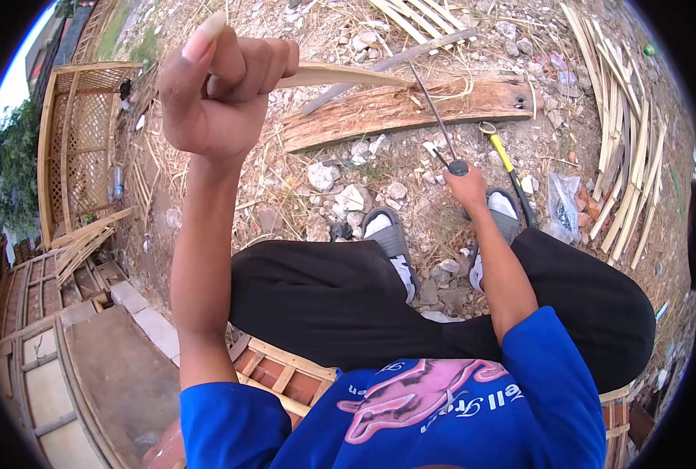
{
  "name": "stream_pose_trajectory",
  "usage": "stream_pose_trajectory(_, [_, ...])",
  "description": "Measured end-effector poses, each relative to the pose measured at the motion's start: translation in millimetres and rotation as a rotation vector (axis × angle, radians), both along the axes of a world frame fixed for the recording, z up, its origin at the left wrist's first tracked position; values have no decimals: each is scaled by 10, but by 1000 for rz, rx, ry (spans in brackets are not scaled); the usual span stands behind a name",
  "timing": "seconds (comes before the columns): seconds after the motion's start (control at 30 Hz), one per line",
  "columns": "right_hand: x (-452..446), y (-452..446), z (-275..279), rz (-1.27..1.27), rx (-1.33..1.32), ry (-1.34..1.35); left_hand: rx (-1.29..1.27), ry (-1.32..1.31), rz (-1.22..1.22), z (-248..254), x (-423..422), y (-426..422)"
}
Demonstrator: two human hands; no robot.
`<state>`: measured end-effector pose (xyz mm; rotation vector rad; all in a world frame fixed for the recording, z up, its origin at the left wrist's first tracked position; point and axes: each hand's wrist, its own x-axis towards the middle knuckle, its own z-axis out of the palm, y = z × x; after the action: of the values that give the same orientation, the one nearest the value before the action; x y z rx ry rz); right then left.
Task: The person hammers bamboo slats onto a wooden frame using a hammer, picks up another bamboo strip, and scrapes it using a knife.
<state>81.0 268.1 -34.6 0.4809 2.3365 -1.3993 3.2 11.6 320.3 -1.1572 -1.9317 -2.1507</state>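
Observation:
My left hand [219, 90] is raised at the upper left, its fingers curled round one end of a thin wooden strip [340, 74]. The strip runs right, its far end by the blade of a long knife [434, 108]. My right hand [467, 187] is closed round the knife's dark handle, low between my feet. The blade points up and away, across a thick, rough wooden plank [395, 113] on the ground. A grey wooden stick [328, 99] lies slantwise over that plank.
A yellow and black tool [508, 164] and a clear plastic bag [563, 205] lie right of my feet. Piled strips [625, 133] lie at the far right, more strips [418, 19] at the top. A lattice frame [86, 148] stands at the left. Stones dot the ground.

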Motion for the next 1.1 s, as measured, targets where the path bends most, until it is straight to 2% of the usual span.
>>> stream_pose_trajectory(0.07, [29, 7, -20, 0, -5, 7, 22, -61, 214, 2, 51, 7])
stream_pose_trajectory(0.2, [43, -202, 208, -63, -10, 20, 254, -86, 765, -29, 24, 80])
stream_pose_trajectory(0.33, [-51, -480, 402, -46, -111, 85, 525, -96, 687, -87, 11, 50])
stream_pose_trajectory(0.4, [-91, -614, 469, -8, -119, 199, 501, -94, 634, -119, 27, 58])
stream_pose_trajectory(0.43, [-128, -648, 764, 41, -137, 194, 496, -97, 633, -127, 33, 79])
stream_pose_trajectory(0.5, [-168, -728, 997, 57, -204, 291, 466, -86, 619, -137, 28, 76])
stream_pose_trajectory(0.57, [-175, -752, 983, 77, -236, 330, 417, -67, 594, -144, 39, 19])
stream_pose_trajectory(0.67, [-146, -663, 552, 65, -146, 250, 357, -50, 662, -138, 49, 11])
stream_pose_trajectory(0.77, [-31, -436, 357, 31, -103, 121, 372, -38, 696, -148, 31, -15])
stream_pose_trajectory(0.83, [24, -384, 343, 20, -90, 76, 354, -30, 673, -154, 40, 5])
stream_pose_trajectory(0.93, [-24, -477, 516, 45, -11, 161, 343, -18, 648, -157, 26, 16])
stream_pose_trajectory(1.03, [-102, -606, 834, 79, -94, 265, 358, -29, 626, -160, 16, 22])
stream_pose_trajectory(1.1, [-139, -623, 827, 88, -139, 311, 360, -11, 604, -160, 5, 35])
